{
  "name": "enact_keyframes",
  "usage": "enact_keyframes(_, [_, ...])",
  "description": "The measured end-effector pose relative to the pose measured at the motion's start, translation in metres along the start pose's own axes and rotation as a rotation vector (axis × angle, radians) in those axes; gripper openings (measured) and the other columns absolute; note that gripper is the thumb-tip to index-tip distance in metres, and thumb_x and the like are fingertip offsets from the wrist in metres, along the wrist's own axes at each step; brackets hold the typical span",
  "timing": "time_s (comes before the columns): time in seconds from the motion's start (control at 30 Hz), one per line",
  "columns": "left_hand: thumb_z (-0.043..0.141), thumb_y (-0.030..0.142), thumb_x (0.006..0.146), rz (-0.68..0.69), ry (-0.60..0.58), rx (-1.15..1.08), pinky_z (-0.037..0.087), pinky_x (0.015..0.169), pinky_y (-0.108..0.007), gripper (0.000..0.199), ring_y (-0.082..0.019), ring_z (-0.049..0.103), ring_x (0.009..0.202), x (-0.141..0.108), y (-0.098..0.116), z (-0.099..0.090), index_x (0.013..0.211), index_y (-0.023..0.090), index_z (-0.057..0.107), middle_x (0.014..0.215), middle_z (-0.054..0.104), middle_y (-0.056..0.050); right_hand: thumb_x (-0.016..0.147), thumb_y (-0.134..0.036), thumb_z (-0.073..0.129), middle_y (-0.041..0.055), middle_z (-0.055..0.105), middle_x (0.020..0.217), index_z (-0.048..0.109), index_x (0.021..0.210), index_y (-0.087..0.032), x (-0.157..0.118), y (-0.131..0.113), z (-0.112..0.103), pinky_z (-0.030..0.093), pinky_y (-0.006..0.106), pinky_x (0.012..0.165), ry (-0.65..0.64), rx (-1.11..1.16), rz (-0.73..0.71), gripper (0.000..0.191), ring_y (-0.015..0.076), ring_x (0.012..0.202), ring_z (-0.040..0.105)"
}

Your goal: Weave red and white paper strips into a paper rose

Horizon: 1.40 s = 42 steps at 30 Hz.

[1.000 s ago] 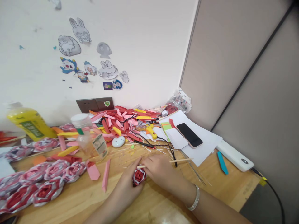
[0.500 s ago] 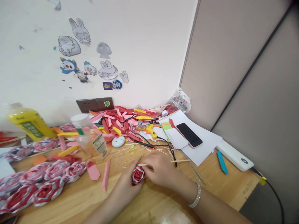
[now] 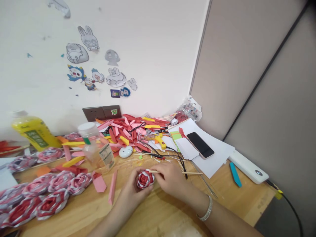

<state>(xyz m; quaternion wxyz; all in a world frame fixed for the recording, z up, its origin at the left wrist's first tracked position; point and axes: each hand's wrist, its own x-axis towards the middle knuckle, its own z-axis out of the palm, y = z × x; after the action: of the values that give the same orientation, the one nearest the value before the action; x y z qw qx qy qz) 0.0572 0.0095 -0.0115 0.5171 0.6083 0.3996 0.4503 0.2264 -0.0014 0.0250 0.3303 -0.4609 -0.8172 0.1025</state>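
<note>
A small paper rose (image 3: 145,179) in red and white strips sits in my left hand (image 3: 134,189), its spiral face turned up toward me. The fingers and thumb of that hand curl around its sides. My right hand (image 3: 170,179) is closed on a thin wooden stick (image 3: 194,173). One end of the stick touches the rose's upper rim, and the other sticks out to the right past the hand. My fingers hide the stick's middle. Both hands are just above the wooden table (image 3: 158,214).
Several finished paper roses (image 3: 53,202) lie at the left. Folded paper strips (image 3: 128,128) are heaped along the wall around a yellow glue gun (image 3: 160,141). A jar (image 3: 90,141), a yellow bottle (image 3: 34,133), a phone (image 3: 200,144) on white sheets and a white power strip (image 3: 249,167) stand or lie about.
My left hand has turned the rose so that more of its face shows, and its fingers have shifted round it. The stick stays in my right hand at the rose's rim.
</note>
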Motion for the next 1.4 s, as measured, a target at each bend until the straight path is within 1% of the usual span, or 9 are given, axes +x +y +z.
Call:
enact_keyframes(0.1, [0.071,0.032,0.064,-0.039,0.007,-0.094,0.052,0.080,-0.033,0.055,-0.022,0.063,0.093,0.002,-0.001,0.002,0.112,0.018,0.048,0.101,0.065,-0.006,0.084,-0.010,0.050,0.0000,0.071,0.093,0.066,0.100,-0.023,0.001,0.000,0.001,0.043,0.022,0.071,0.022,0.059,0.015,0.026,0.0138,0.081,0.063])
enact_keyframes(0.23, [0.070,0.035,0.063,-0.020,0.121,-0.062,0.053,0.080,-0.036,0.067,-0.023,0.064,0.094,0.001,0.003,0.005,0.122,0.019,0.042,0.107,0.063,-0.007,0.085,-0.016,0.053,-0.0012,0.071,0.096,0.066,0.103,-0.025,0.001,-0.005,-0.001,0.044,0.022,0.072,0.032,0.140,0.011,0.023,0.0137,0.083,0.064])
enact_keyframes(0.33, [0.072,0.034,0.060,0.056,0.247,0.107,0.054,0.076,-0.035,0.061,-0.023,0.064,0.090,-0.001,0.007,0.003,0.113,0.019,0.044,0.101,0.061,-0.005,0.085,-0.018,0.055,-0.0012,0.071,0.094,0.065,0.103,-0.025,0.000,-0.010,-0.004,0.044,0.022,0.070,0.036,0.185,0.003,0.023,0.0139,0.081,0.064])
enact_keyframes(0.4, [0.073,0.033,0.060,0.095,0.279,0.195,0.055,0.073,-0.035,0.053,-0.023,0.065,0.084,-0.002,0.008,0.000,0.103,0.019,0.045,0.093,0.060,-0.003,0.084,-0.022,0.057,-0.0004,0.070,0.091,0.064,0.104,-0.024,0.000,-0.012,-0.005,0.044,0.022,0.067,0.061,0.186,0.013,0.021,0.0140,0.076,0.063])
enact_keyframes(0.5, [0.068,0.029,0.065,0.134,0.179,0.196,0.055,0.073,-0.036,0.043,-0.023,0.064,0.084,-0.003,0.007,-0.002,0.101,0.019,0.047,0.093,0.060,-0.004,0.087,-0.026,0.054,0.0001,0.068,0.083,0.059,0.106,-0.021,0.000,-0.011,-0.006,0.042,0.022,0.063,0.132,0.158,0.041,0.021,0.0136,0.068,0.061])
enact_keyframes(0.67, [0.059,0.020,0.068,0.140,0.047,0.168,0.048,0.092,-0.041,0.047,-0.027,0.056,0.110,-0.005,0.002,-0.001,0.114,0.018,0.048,0.115,0.058,-0.011,0.092,-0.024,0.047,0.0018,0.065,0.083,0.060,0.095,-0.019,0.002,-0.006,-0.004,0.040,0.023,0.066,0.183,0.059,-0.030,0.014,0.0143,0.074,0.059])
enact_keyframes(0.87, [0.061,0.019,0.067,0.164,0.071,0.203,0.048,0.094,-0.040,0.052,-0.025,0.057,0.109,-0.006,0.001,0.001,0.118,0.020,0.047,0.115,0.057,-0.010,0.091,-0.024,0.052,0.0014,0.062,0.078,0.061,0.084,-0.019,0.001,-0.006,0.000,0.039,0.023,0.065,0.202,-0.011,-0.043,0.012,0.0140,0.073,0.056])
enact_keyframes(1.17, [0.061,0.024,0.072,0.143,0.034,0.225,0.048,0.094,-0.040,0.045,-0.025,0.058,0.109,-0.007,0.003,0.001,0.115,0.020,0.048,0.115,0.059,-0.010,0.090,-0.022,0.055,-0.0008,0.063,0.079,0.063,0.086,-0.020,0.001,-0.009,-0.002,0.040,0.022,0.067,0.189,0.060,-0.034,0.009,0.0126,0.073,0.057])
enact_keyframes(1.4, [0.062,0.023,0.070,0.134,0.049,0.242,0.048,0.092,-0.041,0.046,-0.026,0.060,0.105,-0.008,0.005,0.001,0.113,0.019,0.050,0.113,0.062,-0.011,0.090,-0.022,0.052,0.0009,0.063,0.078,0.062,0.083,-0.020,-0.001,-0.007,-0.001,0.038,0.024,0.065,0.199,-0.049,-0.084,0.012,0.0145,0.073,0.057])
